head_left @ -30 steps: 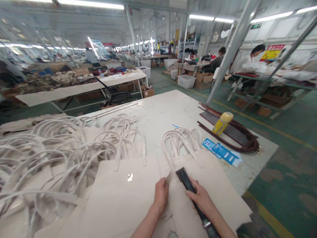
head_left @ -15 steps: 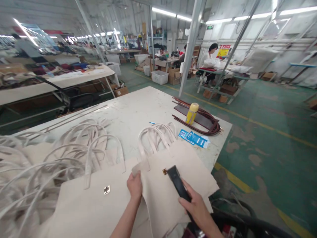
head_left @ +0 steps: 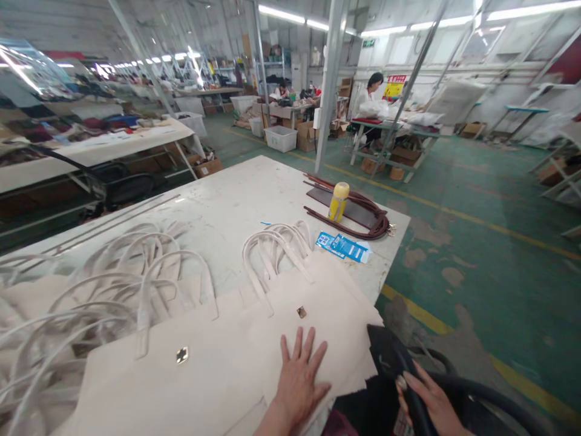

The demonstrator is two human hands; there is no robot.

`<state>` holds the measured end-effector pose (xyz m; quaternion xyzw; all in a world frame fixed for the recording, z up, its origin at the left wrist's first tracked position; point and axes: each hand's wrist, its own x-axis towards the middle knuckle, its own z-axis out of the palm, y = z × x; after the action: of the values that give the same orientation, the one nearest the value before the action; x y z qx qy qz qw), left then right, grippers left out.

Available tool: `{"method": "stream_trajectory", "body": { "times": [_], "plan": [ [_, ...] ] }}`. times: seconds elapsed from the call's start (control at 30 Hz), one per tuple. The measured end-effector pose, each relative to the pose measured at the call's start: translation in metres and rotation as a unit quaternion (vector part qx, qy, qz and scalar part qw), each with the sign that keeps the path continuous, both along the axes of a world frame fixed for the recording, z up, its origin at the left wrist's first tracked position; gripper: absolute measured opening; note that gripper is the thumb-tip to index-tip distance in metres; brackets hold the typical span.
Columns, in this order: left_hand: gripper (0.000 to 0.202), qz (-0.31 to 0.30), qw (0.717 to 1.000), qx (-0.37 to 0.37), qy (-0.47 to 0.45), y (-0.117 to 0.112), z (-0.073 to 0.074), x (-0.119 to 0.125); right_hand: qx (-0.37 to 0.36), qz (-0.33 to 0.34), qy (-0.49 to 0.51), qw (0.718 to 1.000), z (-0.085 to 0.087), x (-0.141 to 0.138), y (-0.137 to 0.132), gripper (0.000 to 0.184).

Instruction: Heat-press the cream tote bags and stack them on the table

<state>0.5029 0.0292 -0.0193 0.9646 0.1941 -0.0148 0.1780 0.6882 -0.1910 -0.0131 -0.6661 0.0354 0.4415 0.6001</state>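
Big strip-lit workshop with a green floor point(head_left: 490, 221), a grey pole point(head_left: 330, 85), and a person point(head_left: 370, 97) in a pale top beside a cluttered bench. Over to the left, a black chair point(head_left: 124, 186) in front of a long table.

In the foreground, a scuffed white table point(head_left: 218, 194). On its near side, a pale bag point(head_left: 336, 327) with looped handles and a small metal clasp point(head_left: 302, 312) near the top. On that bag, below the clasp, the left hand point(head_left: 299, 381): palm down, fingers spread well apart, with nothing in its hold. Off the bag's right side, the right hand point(head_left: 431, 402), with fingers curled round a long black tool point(head_left: 397, 357). Cannot tell whether tool and bag are touching.

Just to the left, a second pale bag point(head_left: 204, 339), also with a clasp and handles. Farther left, a heap of pale handles point(head_left: 113, 290), looped and tangled.

Beyond the first bag, blue packets point(head_left: 342, 247), and behind them an upright yellow bottle point(head_left: 339, 203) among dark brown straps point(head_left: 379, 227) and a flat dark panel point(head_left: 361, 213).
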Motion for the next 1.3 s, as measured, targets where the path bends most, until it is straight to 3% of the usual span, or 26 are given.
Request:
{"method": "stream_trajectory", "body": {
  "times": [0.1,0.2,0.33,0.47,0.57,0.73,0.83,0.93,1.03,1.13,1.23,1.3],
  "plan": [
    [0.076,0.033,0.998,0.056,0.011,0.012,-0.006,0.010,0.056,-0.013,-0.017,0.998,0.003,0.022,0.022,0.039],
    [0.075,0.046,0.993,0.101,0.028,0.027,-0.007,0.021,0.078,-0.001,-0.027,0.997,0.007,0.050,0.043,0.027],
    [0.071,0.059,0.989,0.127,0.048,0.038,-0.006,0.033,0.071,-0.006,-0.040,0.997,0.005,0.071,0.049,0.037],
    [0.072,0.057,0.988,0.131,0.052,0.042,-0.006,0.036,0.044,0.019,-0.041,0.998,0.012,0.056,0.036,0.056],
    [0.071,0.053,0.989,0.132,0.050,0.042,-0.005,0.036,0.016,0.028,-0.056,0.998,0.022,0.054,0.043,0.065],
    [0.068,0.047,0.987,0.138,0.068,0.048,-0.001,0.040,-0.001,0.024,-0.079,0.997,0.029,0.100,0.085,0.068],
    [0.066,0.051,0.985,0.151,0.072,0.055,0.000,0.042,-0.006,0.017,-0.084,0.996,0.029,0.114,0.083,0.068],
    [0.065,0.054,0.983,0.162,0.067,0.062,-0.002,0.043,-0.016,0.007,-0.077,0.997,0.026,0.086,0.053,0.069],
    [0.064,0.060,0.983,0.164,0.063,0.068,-0.007,0.048,-0.023,-0.007,-0.046,0.999,0.016,0.031,0.020,0.069],
    [0.062,0.068,0.985,0.144,0.062,0.074,-0.010,0.054,-0.031,-0.005,-0.032,0.999,0.010,-0.020,0.005,0.068],
    [0.069,0.056,0.991,0.093,0.074,0.085,-0.006,0.050,-0.054,0.018,-0.055,0.997,0.020,-0.053,-0.001,0.071],
    [0.080,0.000,0.995,0.051,0.087,0.096,-0.002,0.033,-0.089,0.030,-0.074,0.993,0.033,-0.069,-0.006,0.073]
  ]
}}
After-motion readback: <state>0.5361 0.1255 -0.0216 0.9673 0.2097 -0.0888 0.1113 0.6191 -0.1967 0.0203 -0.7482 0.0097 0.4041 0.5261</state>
